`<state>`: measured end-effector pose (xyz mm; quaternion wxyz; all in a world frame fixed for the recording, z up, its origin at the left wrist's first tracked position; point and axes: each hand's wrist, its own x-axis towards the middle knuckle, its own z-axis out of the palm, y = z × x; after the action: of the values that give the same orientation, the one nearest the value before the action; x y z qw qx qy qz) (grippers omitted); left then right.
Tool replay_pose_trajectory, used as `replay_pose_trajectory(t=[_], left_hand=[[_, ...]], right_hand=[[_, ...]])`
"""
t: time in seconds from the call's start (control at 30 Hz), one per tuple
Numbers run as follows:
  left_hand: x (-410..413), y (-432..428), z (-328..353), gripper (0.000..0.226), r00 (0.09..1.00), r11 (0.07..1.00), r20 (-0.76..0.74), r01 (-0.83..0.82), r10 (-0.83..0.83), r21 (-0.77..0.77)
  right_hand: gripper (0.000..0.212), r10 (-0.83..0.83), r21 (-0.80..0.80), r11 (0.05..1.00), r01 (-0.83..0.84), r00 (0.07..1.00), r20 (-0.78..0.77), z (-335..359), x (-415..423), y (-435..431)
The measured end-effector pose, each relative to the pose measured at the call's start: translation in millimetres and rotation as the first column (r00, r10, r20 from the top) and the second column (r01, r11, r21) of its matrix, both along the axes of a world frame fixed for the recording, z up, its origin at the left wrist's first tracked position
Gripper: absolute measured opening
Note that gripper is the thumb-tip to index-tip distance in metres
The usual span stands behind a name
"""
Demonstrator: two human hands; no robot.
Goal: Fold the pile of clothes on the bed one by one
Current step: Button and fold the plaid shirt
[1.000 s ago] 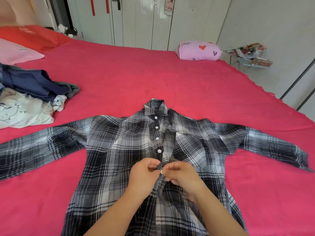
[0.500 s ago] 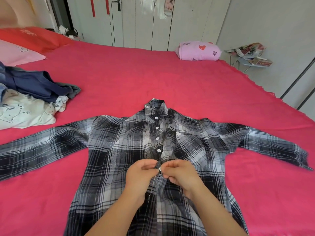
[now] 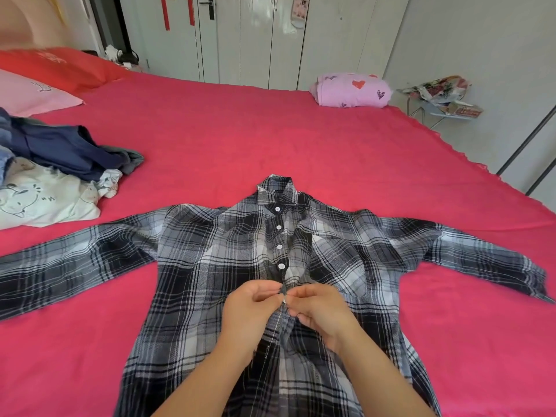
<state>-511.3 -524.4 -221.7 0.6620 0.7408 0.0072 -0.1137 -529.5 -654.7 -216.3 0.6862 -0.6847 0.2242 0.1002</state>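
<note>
The shirt [image 3: 210, 266] is checked in black, grey and white, and its buttons [image 3: 282, 266] are white. The bed [image 3: 225, 130] is covered in bright pinkish red. At the left a navy garment [image 3: 60, 149] is seen, and a cream garment [image 3: 39, 203] printed with dark cartoon outlines. One pillow [image 3: 27, 94] is pale pink, another pillow [image 3: 57, 66] red. A lilac bundle [image 3: 352, 90] is patterned with red and dark hearts. The wardrobe doors [image 3: 255, 40] are glossy white.

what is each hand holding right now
Left hand: closed, pinching the front edge of the plaid shirt.
Right hand: closed, pinching the opposite front edge at a white button.
</note>
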Motion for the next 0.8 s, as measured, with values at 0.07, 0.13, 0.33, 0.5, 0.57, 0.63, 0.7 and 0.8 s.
replay_pose_trajectory(t=[0.07,0.13,0.33,0.5,0.57,0.63,0.7,0.8], left_hand=[[0.6,0.8,-0.3,0.016,1.000,0.999,0.031,-0.007,0.006,0.038],[1.5,1.8,-0.3,0.017,0.998,0.998,0.068,-0.010,0.006,0.064],[2.1,3.0,2.1,0.024,0.984,0.991,0.171,0.023,-0.046,0.136],[1.0,2.3,-1.3,0.029,0.982,0.986,0.183,0.014,-0.045,0.165],[0.8,2.0,-0.7,0.030,0.984,0.988,0.169,0.026,-0.052,0.153],[1.8,2.0,0.6,0.029,0.990,0.993,0.130,0.032,-0.046,0.112],[4.6,2.6,1.7,0.026,0.996,0.997,0.082,0.032,-0.038,0.071],[10.6,2.7,3.2,0.023,0.999,0.998,0.007,0.044,-0.044,0.043]], right_hand=[[0.004,-0.011,0.007,1.000,0.011,1.000,-0.002,0.2,-0.3,0.4],[0.004,-0.017,0.016,1.000,0.017,1.000,-0.012,0.9,-0.3,0.9],[0.006,-0.053,0.067,0.996,0.055,0.998,-0.032,0.8,1.7,1.0],[0.006,-0.072,0.077,0.994,0.074,0.997,-0.025,0.6,3.4,-0.2],[0.006,-0.066,0.062,0.996,0.067,0.998,-0.017,0.3,3.7,-0.5],[0.005,-0.063,0.039,0.997,0.063,0.998,-0.007,0.2,3.6,-0.5],[0.005,-0.059,0.024,0.998,0.059,0.998,0.004,0.4,3.3,-0.2],[0.011,-0.066,0.014,0.998,0.066,0.998,0.021,1.4,2.7,0.6]])
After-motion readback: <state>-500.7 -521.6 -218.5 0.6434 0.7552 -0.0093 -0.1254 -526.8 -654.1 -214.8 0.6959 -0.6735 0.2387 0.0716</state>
